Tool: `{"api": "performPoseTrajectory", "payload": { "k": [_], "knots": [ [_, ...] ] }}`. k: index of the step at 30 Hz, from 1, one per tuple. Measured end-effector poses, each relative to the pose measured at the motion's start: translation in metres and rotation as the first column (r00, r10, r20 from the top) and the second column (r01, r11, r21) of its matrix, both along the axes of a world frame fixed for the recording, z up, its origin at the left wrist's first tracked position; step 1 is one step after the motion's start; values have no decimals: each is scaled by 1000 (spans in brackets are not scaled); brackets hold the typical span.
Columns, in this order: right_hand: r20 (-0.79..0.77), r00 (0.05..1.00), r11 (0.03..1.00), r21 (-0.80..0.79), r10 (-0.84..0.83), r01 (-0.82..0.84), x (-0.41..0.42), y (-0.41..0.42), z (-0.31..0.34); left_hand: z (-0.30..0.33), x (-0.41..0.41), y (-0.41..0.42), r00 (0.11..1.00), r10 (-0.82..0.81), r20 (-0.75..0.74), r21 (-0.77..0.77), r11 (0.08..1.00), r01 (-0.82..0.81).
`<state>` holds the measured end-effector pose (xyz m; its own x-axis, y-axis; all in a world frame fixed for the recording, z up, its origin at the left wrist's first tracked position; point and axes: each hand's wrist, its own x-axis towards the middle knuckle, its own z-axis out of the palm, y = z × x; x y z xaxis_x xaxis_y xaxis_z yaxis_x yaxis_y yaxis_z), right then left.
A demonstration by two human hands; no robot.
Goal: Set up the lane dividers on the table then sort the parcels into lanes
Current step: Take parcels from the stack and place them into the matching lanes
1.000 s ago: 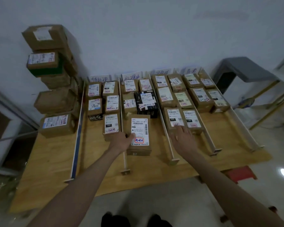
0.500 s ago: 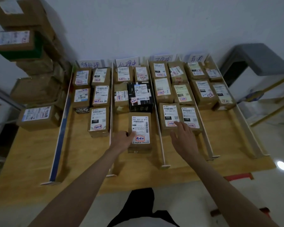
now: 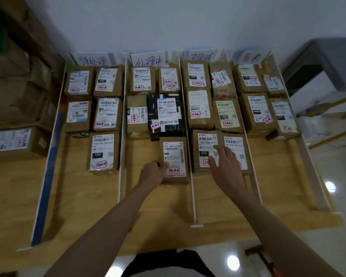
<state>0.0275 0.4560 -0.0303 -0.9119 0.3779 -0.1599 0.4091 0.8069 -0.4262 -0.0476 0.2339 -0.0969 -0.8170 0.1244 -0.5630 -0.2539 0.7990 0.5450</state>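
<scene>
White lane dividers split the wooden table into four lanes, each headed by a handwritten paper sign at the wall. Brown parcels with white labels fill the far part of every lane. My left hand rests against the left side of the nearest parcel in the second lane, thumb on its label. My right hand lies flat, fingers spread, on the front parcel of the third lane. A black parcel sits just behind the second-lane parcel.
A stack of larger cardboard boxes stands on the table's left end against the wall. A grey stool or bench is at the right, with yellow metal frames beside it. The near halves of all four lanes are bare wood.
The camera has moved closer and lower over the table. My right hand slid forward onto the third-lane parcel's label. My left hand stays at the second-lane parcel.
</scene>
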Motion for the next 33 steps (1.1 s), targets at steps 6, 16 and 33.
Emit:
{"api": "performPoseTrajectory", "payload": {
  "k": [6,16,33],
  "knots": [
    [-9,1000,1000,-9,13,-13,-10,7,-5,-10,-8,9,1000,4,13,1,1000,-4],
    [-23,998,998,13,64,-64,-5,3,8,13,-11,7,997,-14,-73,-116,993,6],
    [-185,945,961,111,270,-253,38,-95,79,140,66,-135,706,-353,-614,-486,874,15]
  ]
}}
